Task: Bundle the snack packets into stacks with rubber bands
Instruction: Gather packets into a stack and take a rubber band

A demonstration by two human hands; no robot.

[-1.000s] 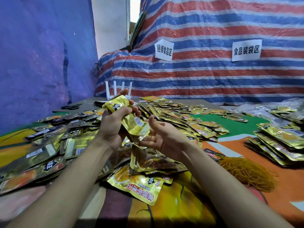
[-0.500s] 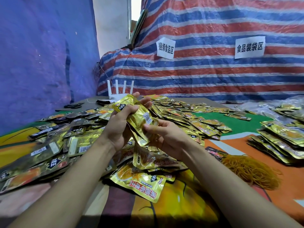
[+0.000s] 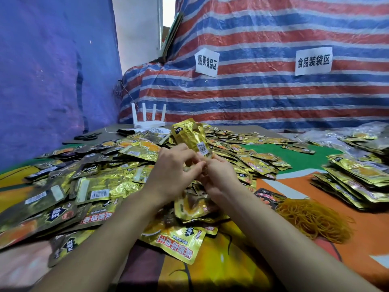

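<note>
Gold barcoded packets point(image 3: 192, 138) — fingers point(image 3: 189, 153) of left hand point(image 3: 172, 171) and right hand point(image 3: 220, 175) pinch them.

Loose packets point(image 3: 94, 182) cover the left and centre of the table, no bare path. The packet stack point(image 3: 193, 138) sticks up mid-scene, gripped at its base by the left hand point(image 3: 174, 171) and right hand point(image 3: 219, 175). Free room: green strip point(image 3: 305, 159) behind, orange patch point(image 3: 370, 234) just beside the rubber bands point(image 3: 313, 220). Piled packets point(image 3: 357, 182) block the right. Router point(image 3: 147, 121) and scissors point(image 3: 87, 136) sit far back left.
</note>
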